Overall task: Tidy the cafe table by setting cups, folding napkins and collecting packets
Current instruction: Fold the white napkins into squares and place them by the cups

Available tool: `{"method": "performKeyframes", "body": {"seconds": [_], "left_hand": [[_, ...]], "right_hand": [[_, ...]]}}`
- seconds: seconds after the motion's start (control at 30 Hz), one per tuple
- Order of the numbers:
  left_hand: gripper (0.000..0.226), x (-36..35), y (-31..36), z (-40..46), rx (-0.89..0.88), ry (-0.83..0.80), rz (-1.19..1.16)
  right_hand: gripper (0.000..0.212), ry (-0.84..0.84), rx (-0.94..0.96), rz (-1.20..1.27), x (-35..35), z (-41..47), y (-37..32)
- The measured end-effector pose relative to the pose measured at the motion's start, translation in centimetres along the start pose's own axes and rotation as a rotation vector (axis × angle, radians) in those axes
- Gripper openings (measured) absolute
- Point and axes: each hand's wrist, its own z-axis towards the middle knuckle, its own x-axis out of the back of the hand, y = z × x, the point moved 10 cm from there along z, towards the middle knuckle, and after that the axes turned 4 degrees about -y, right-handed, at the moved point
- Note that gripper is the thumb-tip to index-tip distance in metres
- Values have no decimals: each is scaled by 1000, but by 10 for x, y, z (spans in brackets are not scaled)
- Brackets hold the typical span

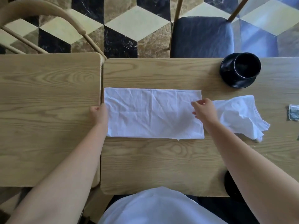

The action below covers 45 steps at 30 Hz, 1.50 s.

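A white cloth napkin [150, 113] lies flat in a long rectangle, folded once, across the middle of the wooden table [161, 162]. My left hand [99, 114] grips its left short edge. My right hand [204, 110] pinches its right short edge near the far corner. A second white napkin [239, 117] lies crumpled just right of my right hand. A black cup [246, 67] stands on a black saucer [233, 81] at the far right of the table. A small packet [293, 114] lies at the right border of the view.
A second wooden table [47, 110] butts against the left side with a narrow gap. A dark cushioned chair [202, 36] stands beyond the far edge, a curved wooden chair [48, 15] at far left. A dark round object [231, 185] shows under my right forearm.
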Motion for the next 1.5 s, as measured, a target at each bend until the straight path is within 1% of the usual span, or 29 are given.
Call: {"method": "performKeyframes", "body": {"seconds": [0.07,0.1,0.13,0.2,0.3,0.4,0.5,0.57,0.63,0.7,0.8,0.9,1.0,1.2,1.4,1.5], "left_hand": [[15,7,-13,-6,-113,-9,151],[15,14,-21,-8,-142,3,226],[15,20,-28,-10,-162,20,283],[19,31,-45,-13,-168,15,318],[21,42,-60,-19,-171,-19,280],[9,46,-62,-23,-207,-53,234],[18,44,-57,-27,-244,-96,184],[17,47,-55,-29,-241,-98,145],[14,54,-53,-31,-241,-80,77],[16,60,-51,-34,-262,-73,37],[18,62,-58,-37,-248,-108,48],[10,60,-75,-38,-168,-157,82],[17,57,-84,-39,-125,-191,156],[15,55,-82,-36,-139,-187,296],[3,56,-84,-32,-92,-160,406],[9,57,-83,-32,-86,-146,422]], "right_hand": [[35,47,65,-149,11,-13,18],[35,64,93,-225,14,-20,28],[34,65,113,-285,15,-26,37],[30,38,106,-306,12,-36,58],[29,12,50,-274,8,-46,81],[30,6,16,-192,7,-48,91],[22,21,-17,-4,8,-51,97],[17,12,-38,112,9,-54,101],[17,-23,-70,239,9,-57,108],[18,-48,-89,316,10,-61,114],[16,-77,-109,344,11,-67,123],[15,-98,-154,365,8,-73,134],[13,-90,-183,398,9,-75,140],[12,-70,-173,406,12,-73,129],[15,-45,-166,368,12,-68,119],[18,-41,-182,352,9,-63,121]]}}
